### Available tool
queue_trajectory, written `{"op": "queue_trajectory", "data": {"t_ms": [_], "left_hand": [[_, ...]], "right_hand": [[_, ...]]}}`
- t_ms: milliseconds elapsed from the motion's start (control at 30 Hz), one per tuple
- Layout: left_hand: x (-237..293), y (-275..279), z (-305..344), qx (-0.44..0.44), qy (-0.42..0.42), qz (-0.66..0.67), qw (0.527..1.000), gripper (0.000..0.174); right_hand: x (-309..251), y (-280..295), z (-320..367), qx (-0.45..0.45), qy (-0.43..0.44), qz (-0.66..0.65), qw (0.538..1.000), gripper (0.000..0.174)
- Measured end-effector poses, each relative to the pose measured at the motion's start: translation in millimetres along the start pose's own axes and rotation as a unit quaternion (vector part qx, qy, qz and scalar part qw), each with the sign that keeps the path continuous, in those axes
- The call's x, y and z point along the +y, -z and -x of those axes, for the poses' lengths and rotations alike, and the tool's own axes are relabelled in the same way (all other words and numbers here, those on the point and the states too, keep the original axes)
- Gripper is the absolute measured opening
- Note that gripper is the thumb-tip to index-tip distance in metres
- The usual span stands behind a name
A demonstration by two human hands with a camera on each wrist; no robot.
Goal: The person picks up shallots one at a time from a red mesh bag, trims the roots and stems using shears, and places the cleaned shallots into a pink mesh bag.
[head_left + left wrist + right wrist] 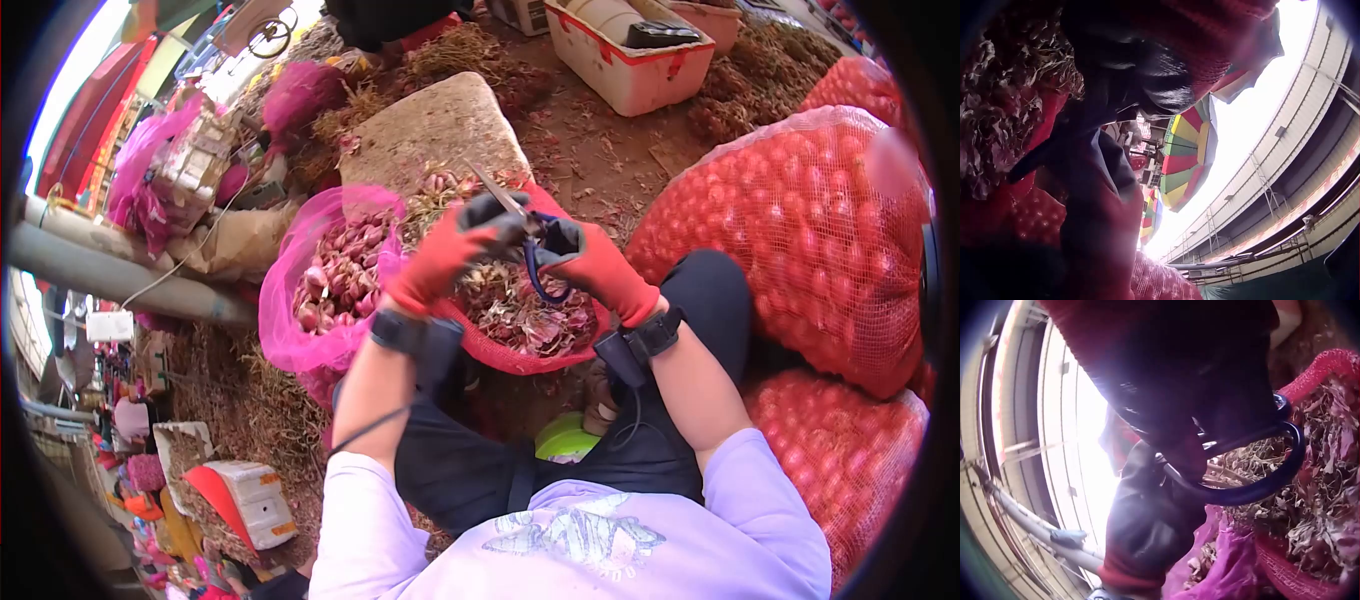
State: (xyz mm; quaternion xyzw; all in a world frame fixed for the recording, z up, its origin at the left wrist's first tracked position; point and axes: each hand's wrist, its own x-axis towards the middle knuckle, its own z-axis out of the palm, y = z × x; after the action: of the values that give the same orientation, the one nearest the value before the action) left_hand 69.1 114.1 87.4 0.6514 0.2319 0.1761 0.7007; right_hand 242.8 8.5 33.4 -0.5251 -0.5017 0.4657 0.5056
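Observation:
My right hand (600,268), in a red glove with dark coated fingers, grips a pair of scissors (536,268) with dark blue handle loops. Their blades point up and left, past the fingers of the left hand. One handle loop (1294,464) stands out below the right hand in the right wrist view. My left hand (445,258), gloved alike, is held close against the scissors with its fingers bent; I cannot tell what is between them. Beneath both hands lies a red mesh bag (520,362) of dry trimmings (520,315). Left of it, a pink mesh bag (290,260) holds purple-red bulbs (345,270).
Large red mesh sacks (780,230) of bulbs stand at my right. A pale board (440,125) lies ahead, with a white foam box (630,65) beyond it. A grey pole (130,275) runs along the left. A green object (565,437) sits between my legs.

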Motion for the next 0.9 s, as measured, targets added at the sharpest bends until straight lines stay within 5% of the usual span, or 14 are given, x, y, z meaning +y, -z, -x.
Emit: {"op": "queue_trajectory", "data": {"t_ms": [67, 133, 200, 300, 367, 400, 500, 533, 633, 667, 700, 767, 833, 900], "left_hand": [[-1.1, 62.1, -36.4, 0.025, 0.008, -0.022, 0.999, 0.032], [-18.6, 132.3, -79.2, 0.166, -0.067, -0.162, 0.970, 0.036], [-58.6, 186.5, -117.2, 0.281, -0.115, -0.503, 0.809, 0.047], [-133.7, 233.5, -139.1, 0.246, -0.025, -0.615, 0.749, 0.071], [-156.1, 232.7, -130.8, 0.104, 0.067, -0.579, 0.806, 0.080], [-157.2, 225.0, -121.6, 0.109, 0.132, -0.440, 0.881, 0.070], [-168.8, 268.7, -117.3, -0.053, 0.217, -0.402, 0.888, 0.052], [-126.5, 233.3, -100.0, -0.065, 0.256, -0.186, 0.946, 0.033], [-102.9, 227.3, -74.8, -0.114, 0.148, -0.316, 0.930, 0.035], [-117.2, 249.4, -68.8, -0.057, 0.158, -0.243, 0.955, 0.043], [-106.1, 243.3, -61.7, 0.034, 0.122, -0.315, 0.940, 0.042], [-81.4, 219.9, -52.6, 0.211, 0.040, -0.443, 0.871, 0.042], [-66.5, 211.0, -49.5, 0.307, -0.088, -0.378, 0.869, 0.032], [-3.2, 134.5, -36.5, 0.330, -0.194, -0.337, 0.860, 0.034]], "right_hand": [[1.8, 9.7, -2.2, 0.039, -0.016, -0.084, 0.996, 0.035], [-5.7, 24.1, 1.5, 0.041, -0.062, -0.254, 0.964, 0.030], [-5.3, 35.6, -0.2, 0.054, -0.087, -0.372, 0.923, 0.029], [-4.8, 33.2, -2.9, 0.090, -0.049, -0.389, 0.915, 0.030], [1.2, 36.9, -6.1, 0.078, -0.070, -0.380, 0.919, 0.024], [7.2, 38.5, -9.4, 0.055, -0.073, -0.387, 0.918, 0.023], [10.6, 33.4, -11.4, 0.042, -0.102, -0.363, 0.925, 0.021], [5.7, 32.4, -9.3, 0.046, -0.110, -0.338, 0.933, 0.020], [9.4, 28.9, -9.8, 0.045, -0.105, -0.252, 0.961, 0.019], [11.6, 26.7, -9.9, 0.043, -0.100, -0.221, 0.969, 0.019], [7.3, 23.0, -7.7, 0.022, -0.102, -0.220, 0.970, 0.018], [-2.6, 17.2, -1.6, -0.019, -0.105, -0.213, 0.971, 0.018], [-2.5, 9.3, -0.6, -0.055, -0.103, -0.157, 0.981, 0.021], [17.1, -2.0, -8.0, -0.079, -0.107, -0.090, 0.987, 0.023]]}}
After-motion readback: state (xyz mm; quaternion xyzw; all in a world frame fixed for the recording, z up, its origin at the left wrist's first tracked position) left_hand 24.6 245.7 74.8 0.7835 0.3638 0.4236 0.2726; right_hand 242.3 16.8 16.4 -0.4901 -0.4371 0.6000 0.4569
